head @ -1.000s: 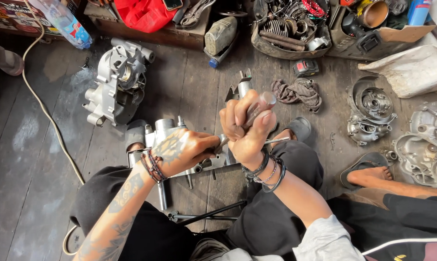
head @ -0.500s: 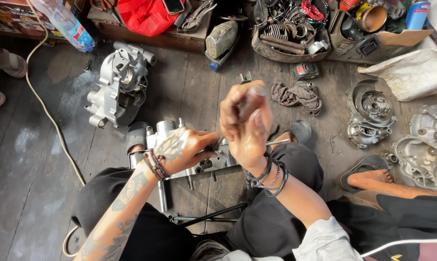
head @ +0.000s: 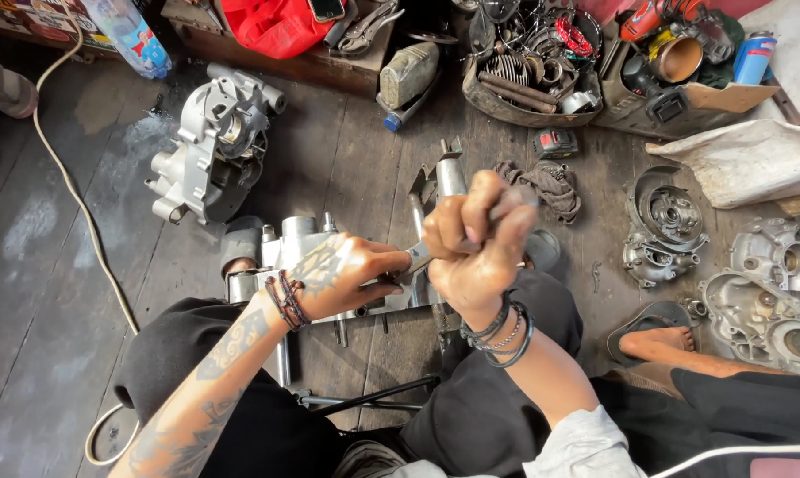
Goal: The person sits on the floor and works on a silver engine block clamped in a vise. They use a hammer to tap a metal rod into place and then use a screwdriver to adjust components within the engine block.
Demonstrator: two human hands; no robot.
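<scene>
Right hand (head: pixel 480 252) is a tight fist around a thin metal tool handle, lifted slightly higher than a second ago. Left hand (head: pixel 342 274) clamps the grey cast-aluminium engine casing (head: pixel 285 252) between the knees, maybe steadying a punch. Further back sits another grey crankcase half (head: pixel 210 155).

Soft daylight is falling evenly over the scene, giving only faint shadows and a pale sheen on the floor (head: pixel 28 230) at left. The right hand (head: pixel 475 243) is showing slight motion blur, while the edges are bending with wide-angle distortion.
</scene>
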